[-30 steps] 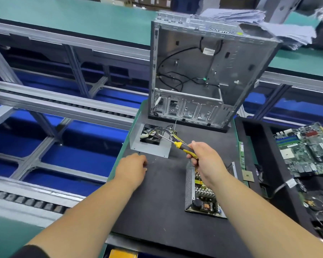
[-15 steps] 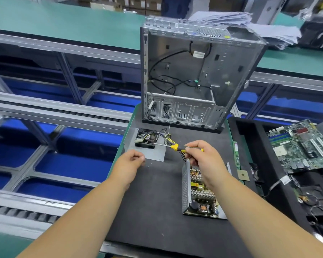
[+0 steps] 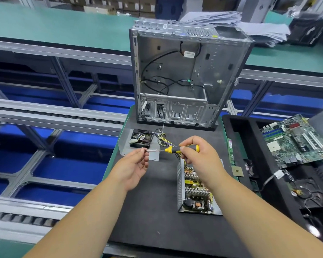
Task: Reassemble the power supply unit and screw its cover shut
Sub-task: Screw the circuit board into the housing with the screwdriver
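A: Where is the power supply?

B: The open grey metal power supply tray [image 3: 195, 190], circuit board exposed, lies on the black mat [image 3: 153, 211] under the right forearm; its flat grey cover with fan [image 3: 138, 144] sits beyond the hands.

A: And the hands?

B: The right hand [image 3: 197, 157] grips a yellow-and-black screwdriver [image 3: 175, 149]; the left hand [image 3: 133, 165] pinches its tip. An empty steel computer case [image 3: 184, 79] stands behind, and a green motherboard [image 3: 296, 138] lies to the right.

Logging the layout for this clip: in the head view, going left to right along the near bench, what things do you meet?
Metal cover with fan → left hand → screwdriver → right hand → green memory stick → motherboard.
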Motion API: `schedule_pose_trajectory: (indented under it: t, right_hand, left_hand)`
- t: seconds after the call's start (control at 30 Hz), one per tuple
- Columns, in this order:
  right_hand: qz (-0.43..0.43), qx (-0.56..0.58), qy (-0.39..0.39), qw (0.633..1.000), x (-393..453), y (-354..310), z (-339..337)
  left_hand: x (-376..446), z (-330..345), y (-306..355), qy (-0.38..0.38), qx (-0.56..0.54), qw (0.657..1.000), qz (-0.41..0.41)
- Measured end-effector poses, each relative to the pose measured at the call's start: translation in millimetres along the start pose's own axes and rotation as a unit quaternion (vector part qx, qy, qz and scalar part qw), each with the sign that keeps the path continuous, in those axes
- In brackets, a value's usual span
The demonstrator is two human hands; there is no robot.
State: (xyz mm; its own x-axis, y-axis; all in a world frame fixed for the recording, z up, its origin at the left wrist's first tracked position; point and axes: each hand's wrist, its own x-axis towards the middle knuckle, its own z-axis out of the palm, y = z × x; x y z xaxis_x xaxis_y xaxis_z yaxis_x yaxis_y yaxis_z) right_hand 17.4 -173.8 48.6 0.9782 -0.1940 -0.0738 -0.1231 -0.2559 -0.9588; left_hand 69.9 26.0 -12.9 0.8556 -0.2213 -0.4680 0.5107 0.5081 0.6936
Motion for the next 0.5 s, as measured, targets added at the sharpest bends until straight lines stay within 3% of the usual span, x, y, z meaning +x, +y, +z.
schedule_pose_trajectory:
  t: [0.33,0.5]
  right_hand:
    - [0.002,-0.01,0.012,1.0,-6,-4,-11]
    - [0.004,0.0,0.0,1.0,-8,-7,-16]
  left_hand:
    - [0,8,1,-0.021,0.05,0.998,0.025]
    - [-1,13,1,-0.017,0.193,0.976,0.094]
